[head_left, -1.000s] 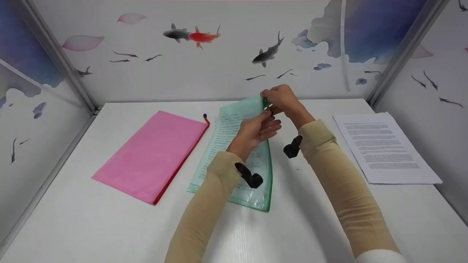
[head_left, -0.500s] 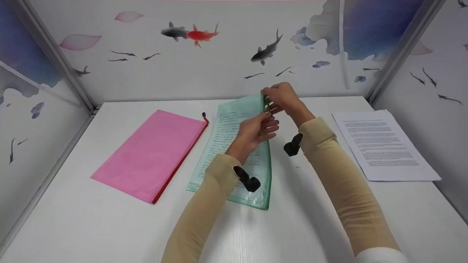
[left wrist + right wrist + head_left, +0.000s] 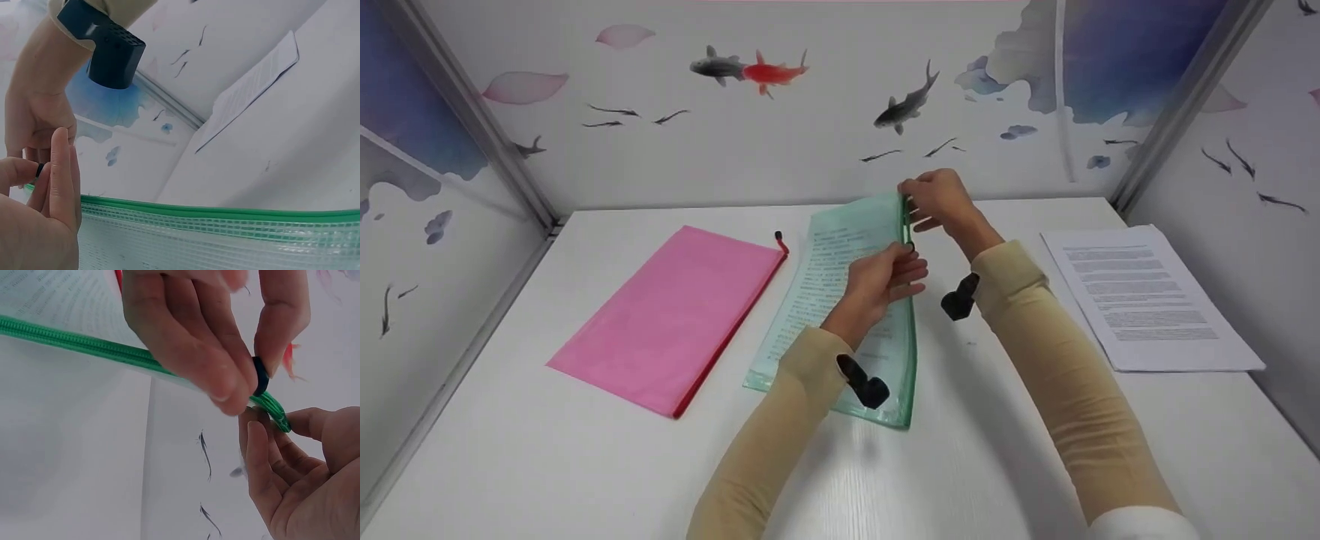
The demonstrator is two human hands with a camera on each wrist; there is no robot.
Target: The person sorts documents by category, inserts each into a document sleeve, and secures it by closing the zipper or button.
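Head view: my right hand (image 3: 937, 201) pinches the green pouch (image 3: 847, 300)'s far corner taut; left hand (image 3: 885, 277) pinches its zipper pull (image 3: 260, 376).

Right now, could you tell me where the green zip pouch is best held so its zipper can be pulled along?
Probably pinch the far corner of the green zip pouch at the zipper's end, from the right edge, as the right hand does. The left hand pinches the black zipper pull, and the long zipper track needs tension.
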